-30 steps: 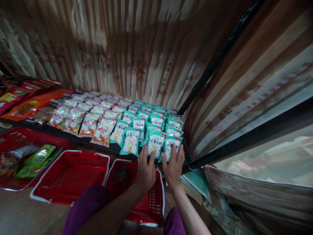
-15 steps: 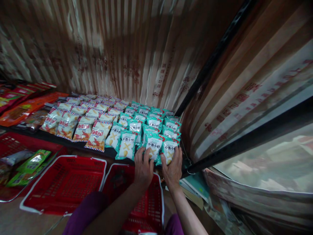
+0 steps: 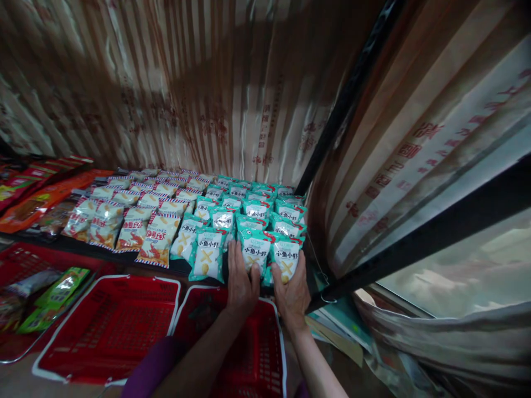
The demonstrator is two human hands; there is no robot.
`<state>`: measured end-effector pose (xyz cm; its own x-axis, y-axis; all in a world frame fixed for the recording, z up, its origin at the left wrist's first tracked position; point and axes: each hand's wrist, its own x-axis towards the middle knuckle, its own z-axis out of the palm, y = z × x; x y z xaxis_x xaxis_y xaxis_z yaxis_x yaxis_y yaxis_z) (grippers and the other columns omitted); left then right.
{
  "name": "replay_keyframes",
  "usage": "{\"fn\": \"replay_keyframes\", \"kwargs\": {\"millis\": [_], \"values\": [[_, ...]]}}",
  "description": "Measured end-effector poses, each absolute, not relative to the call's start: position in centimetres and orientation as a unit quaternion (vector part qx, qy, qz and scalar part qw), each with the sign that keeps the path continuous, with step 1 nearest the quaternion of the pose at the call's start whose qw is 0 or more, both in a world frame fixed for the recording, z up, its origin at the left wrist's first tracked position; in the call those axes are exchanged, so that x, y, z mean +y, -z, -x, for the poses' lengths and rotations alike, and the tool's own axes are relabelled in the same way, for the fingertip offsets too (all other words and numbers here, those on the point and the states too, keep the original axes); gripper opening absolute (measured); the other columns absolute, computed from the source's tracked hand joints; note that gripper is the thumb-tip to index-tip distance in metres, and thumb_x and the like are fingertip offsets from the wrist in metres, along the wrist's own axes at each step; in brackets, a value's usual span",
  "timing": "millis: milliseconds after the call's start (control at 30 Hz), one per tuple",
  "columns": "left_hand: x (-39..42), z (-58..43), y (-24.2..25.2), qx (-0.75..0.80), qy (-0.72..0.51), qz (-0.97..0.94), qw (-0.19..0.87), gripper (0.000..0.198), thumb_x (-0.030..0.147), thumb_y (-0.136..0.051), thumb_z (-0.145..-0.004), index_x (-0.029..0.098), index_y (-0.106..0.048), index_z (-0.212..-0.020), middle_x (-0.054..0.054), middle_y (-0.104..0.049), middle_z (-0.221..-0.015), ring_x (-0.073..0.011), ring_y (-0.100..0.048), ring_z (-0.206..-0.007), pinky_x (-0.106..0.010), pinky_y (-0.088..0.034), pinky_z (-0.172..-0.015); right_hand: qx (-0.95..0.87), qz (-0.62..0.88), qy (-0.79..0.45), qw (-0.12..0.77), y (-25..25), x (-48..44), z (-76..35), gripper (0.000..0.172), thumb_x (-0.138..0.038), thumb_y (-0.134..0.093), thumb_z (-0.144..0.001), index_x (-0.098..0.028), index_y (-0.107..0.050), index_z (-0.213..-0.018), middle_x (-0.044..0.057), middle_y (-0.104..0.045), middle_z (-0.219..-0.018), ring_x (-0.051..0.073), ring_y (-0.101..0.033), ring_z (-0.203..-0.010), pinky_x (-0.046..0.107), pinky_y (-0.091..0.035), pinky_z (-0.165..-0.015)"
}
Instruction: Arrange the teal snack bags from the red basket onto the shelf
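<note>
Rows of teal-and-white snack bags (image 3: 223, 219) stand at the right end of the low shelf. My left hand (image 3: 243, 284) lies along the left side of one front snack bag (image 3: 254, 251), fingers stretched out and thumb at its lower front. Around the right-hand front snack bag (image 3: 286, 255), my right hand (image 3: 292, 293) has its thumb at the left edge and its fingers along the right edge. Both bags stand side by side, tilted back against those behind. Left of my hands is another teal bag (image 3: 207, 257).
White-and-orange snack bags (image 3: 160, 235) fill the shelf's middle, with orange packets (image 3: 45, 202) farther left. Below stand a red basket (image 3: 112, 326) and another red basket (image 3: 274, 348) under my arms. A black pole (image 3: 332, 132) and curtains (image 3: 224, 83) close off the right and back.
My left hand's fingers have moved from the bag's front to its left side and straightened. My right hand stays around the right-hand bag. The view has shifted slightly.
</note>
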<state>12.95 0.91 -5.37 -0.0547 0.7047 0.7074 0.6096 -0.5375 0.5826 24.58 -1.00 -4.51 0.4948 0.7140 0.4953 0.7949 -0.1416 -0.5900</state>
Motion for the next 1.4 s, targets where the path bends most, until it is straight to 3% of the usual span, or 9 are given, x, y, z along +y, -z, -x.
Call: {"fn": "replay_keyframes", "kwargs": {"millis": [333,467,700,1100,1200,1333,1400], "values": [[0.6,-14.1,6.4,0.54,-0.52,-0.661,-0.042,0.056,0.023,-0.043,-0.091,0.006,-0.025,-0.141,-0.025,-0.048,-0.133,-0.0277,-0.046,-0.126,-0.045,-0.042,-0.099,-0.524,0.742,0.106,0.404,5.2,-0.8,-24.7,0.076,-0.057,-0.043,-0.086,-0.009,-0.027,-0.143,0.022,-0.057,-0.124,0.032,-0.061,-0.104,0.04,-0.049,-0.081],[0.8,-13.6,6.1,0.525,-0.529,-0.666,-0.039,0.057,0.027,-0.042,-0.092,0.008,-0.025,-0.142,-0.024,-0.044,-0.137,-0.0294,-0.039,-0.131,-0.049,-0.037,-0.103,-0.53,0.733,0.13,0.405,5.2,-0.9,-24.6,0.073,-0.054,-0.044,-0.087,-0.01,-0.027,-0.143,0.021,-0.056,-0.126,0.031,-0.06,-0.106,0.039,-0.049,-0.083],[0.5,-13.4,4.7,0.518,-0.532,-0.667,0.057,0.074,0.035,-0.046,-0.089,0.011,-0.007,-0.147,-0.022,-0.026,-0.149,-0.0292,-0.028,-0.138,-0.045,-0.03,-0.109,-0.542,0.717,0.149,0.411,5.5,-0.9,-24.7,0.072,-0.053,-0.046,-0.088,-0.009,-0.028,-0.143,0.02,-0.056,-0.127,0.031,-0.06,-0.107,0.039,-0.049,-0.083],[0.8,-13.1,4.0,0.519,-0.553,-0.65,0.045,0.077,0.035,-0.052,-0.086,0.015,-0.01,-0.147,-0.02,-0.023,-0.151,-0.0292,-0.021,-0.141,-0.047,-0.024,-0.112,-0.546,0.693,0.16,0.443,5.7,-0.8,-24.9,0.069,-0.049,-0.048,-0.088,-0.01,-0.03,-0.142,0.02,-0.056,-0.129,0.03,-0.059,-0.107,0.04,-0.049,-0.083],[0.9,-12.3,2.3,0.504,-0.549,-0.667,-0.004,0.073,0.034,-0.054,-0.085,0.015,-0.018,-0.145,-0.021,-0.026,-0.149,-0.0309,-0.025,-0.139,-0.05,-0.028,-0.11,-0.544,0.687,0.173,0.448,5.7,-0.8,-24.9,0.069,-0.05,-0.049,-0.088,-0.011,-0.031,-0.142,0.019,-0.058,-0.127,0.03,-0.061,-0.105,0.039,-0.05,-0.08],[1.2,-11.0,-1.8,0.452,-0.535,-0.707,-0.098,0.046,0.026,-0.052,-0.085,0.02,-0.044,-0.13,-0.015,-0.034,-0.146,-0.0292,-0.033,-0.135,-0.05,-0.031,-0.108,-0.546,0.686,0.181,0.446,5.4,-0.8,-24.9,0.067,-0.05,-0.05,-0.088,-0.011,-0.034,-0.14,0.017,-0.059,-0.125,0.029,-0.062,-0.102,0.036,-0.05,-0.078],[1.9,-10.5,-3.5,0.448,-0.525,-0.717,-0.093,0.043,0.026,-0.052,-0.085,0.018,-0.048,-0.127,-0.016,-0.035,-0.146,-0.0282,-0.033,-0.135,-0.049,-0.031,-0.109,-0.543,0.691,0.179,0.443,5.2,-0.9,-24.9,0.066,-0.051,-0.049,-0.088,-0.01,-0.037,-0.138,0.017,-0.06,-0.124,0.028,-0.063,-0.099,0.036,-0.05,-0.077]]}}
